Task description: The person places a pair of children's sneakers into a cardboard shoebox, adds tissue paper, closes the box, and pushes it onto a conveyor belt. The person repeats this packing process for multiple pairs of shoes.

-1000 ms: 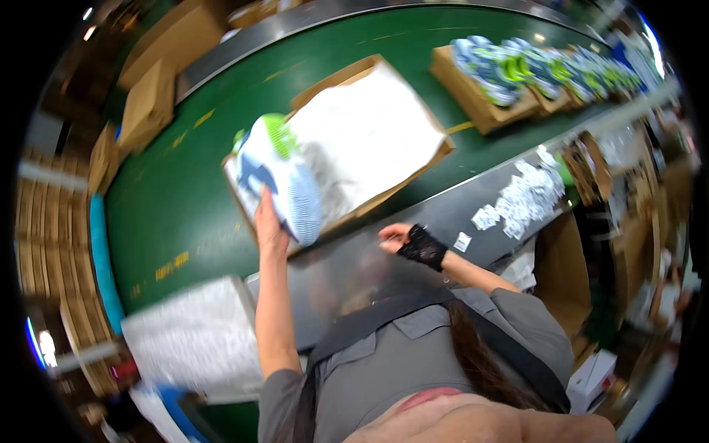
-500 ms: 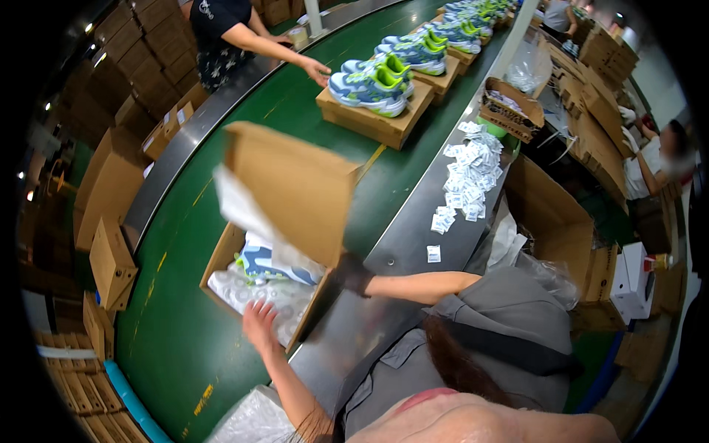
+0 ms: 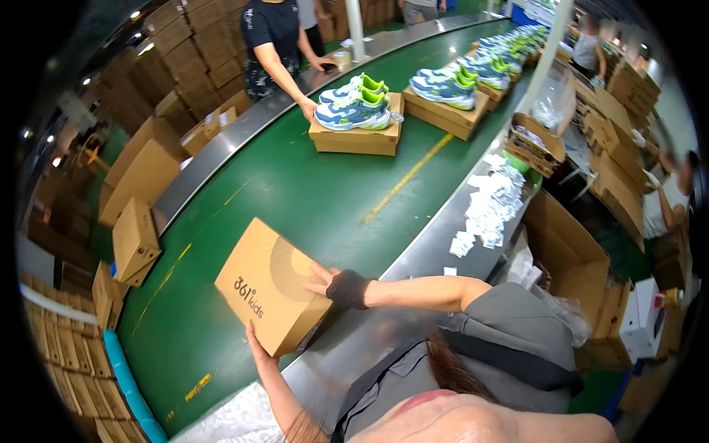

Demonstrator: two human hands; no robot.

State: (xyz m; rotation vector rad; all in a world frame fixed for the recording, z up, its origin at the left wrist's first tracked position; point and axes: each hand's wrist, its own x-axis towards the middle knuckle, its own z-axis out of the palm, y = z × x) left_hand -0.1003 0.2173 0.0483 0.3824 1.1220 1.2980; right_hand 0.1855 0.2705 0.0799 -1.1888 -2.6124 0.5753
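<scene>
A closed brown cardboard shoebox [image 3: 272,269] with dark printing on its lid is in front of me, over the green conveyor belt [image 3: 199,295]. My right hand [image 3: 334,286], in a dark wrist covering, lies on the lid's right side with its fingers spread. At the near left corner, my left hand [image 3: 262,356] grips the box's edge; part of this hand is hidden by the box. The shoes seen inside half a second ago are covered by the lid.
Across the belt, a co-worker's hand [image 3: 309,109] touches blue-and-green sneakers [image 3: 351,107] on a shoebox. More sneakers [image 3: 443,88] on boxes line the belt. White sachets [image 3: 491,203] lie piled on the metal ledge [image 3: 421,277]. An open carton [image 3: 565,244] stands at right.
The raised lid has come down, and the box is closed. My right hand has moved onto the lid, my left to the near corner. The co-worker's shoes and box have shifted apart from the row.
</scene>
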